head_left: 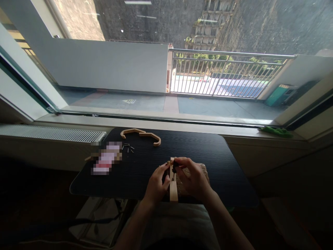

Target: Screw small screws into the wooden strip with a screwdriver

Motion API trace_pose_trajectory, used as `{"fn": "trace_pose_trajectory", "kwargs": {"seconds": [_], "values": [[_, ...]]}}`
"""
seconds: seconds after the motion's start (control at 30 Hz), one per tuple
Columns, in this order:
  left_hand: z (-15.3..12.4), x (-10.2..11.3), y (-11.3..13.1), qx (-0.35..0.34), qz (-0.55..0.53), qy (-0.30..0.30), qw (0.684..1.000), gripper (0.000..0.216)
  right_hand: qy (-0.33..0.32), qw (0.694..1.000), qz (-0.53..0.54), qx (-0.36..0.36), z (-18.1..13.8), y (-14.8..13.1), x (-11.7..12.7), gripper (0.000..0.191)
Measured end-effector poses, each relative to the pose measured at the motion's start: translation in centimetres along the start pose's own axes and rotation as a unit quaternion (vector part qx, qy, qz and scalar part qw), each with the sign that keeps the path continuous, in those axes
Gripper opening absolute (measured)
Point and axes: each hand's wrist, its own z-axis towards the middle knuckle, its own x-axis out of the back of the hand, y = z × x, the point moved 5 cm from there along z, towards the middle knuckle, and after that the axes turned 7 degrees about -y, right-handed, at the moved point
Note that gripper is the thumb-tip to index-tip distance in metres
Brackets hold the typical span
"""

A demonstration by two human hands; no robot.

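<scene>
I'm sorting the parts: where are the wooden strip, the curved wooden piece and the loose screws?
wooden strip (173, 192), head view, lower end.
curved wooden piece (142, 133), head view, its middle.
loose screws (128, 148), head view, middle of the cluster.

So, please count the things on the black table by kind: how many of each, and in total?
Curved wooden pieces: 1
Straight wooden strips, held by both hands: 1
Woven items under the hands: 1
Blurred packets: 1
Small dark screws: a cluster, too small to count
Total without screws: 4
</scene>
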Motion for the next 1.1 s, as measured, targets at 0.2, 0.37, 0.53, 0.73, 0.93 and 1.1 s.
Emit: {"fn": "trace_pose_trajectory", "kwargs": {"seconds": [0.2,0.37,0.53,0.73,0.93,1.1], "values": [[0.0,0.0,0.0,0.003,0.003,0.002,1.0,0.043,-0.002,1.0,-0.007,-0.005,0.1,0.2,0.3,0.02],[0.0,0.0,0.0,0.005,0.003,-0.002,1.0,0.043,-0.01,1.0,-0.016,0.001,0.3,0.2,0.5,0.019],[0.0,0.0,0.1,0.013,0.007,-0.012,1.0,0.042,0.0,0.999,-0.027,0.017,0.4,0.2,0.5,0.02],[0.0,0.0,0.1,0.008,0.0,-0.008,1.0,0.042,0.011,0.999,-0.031,0.042,0.3,0.0,0.1,0.02],[0.0,0.0,0.1,0.008,-0.013,-0.016,1.0,0.039,-0.055,0.998,0.005,0.035,0.4,-0.4,-1.1,0.029],[0.0,0.1,0.4,0.002,-0.013,-0.014,1.0,0.038,-0.057,0.998,0.001,0.03,0.4,-0.2,-1.1,0.036]]}}
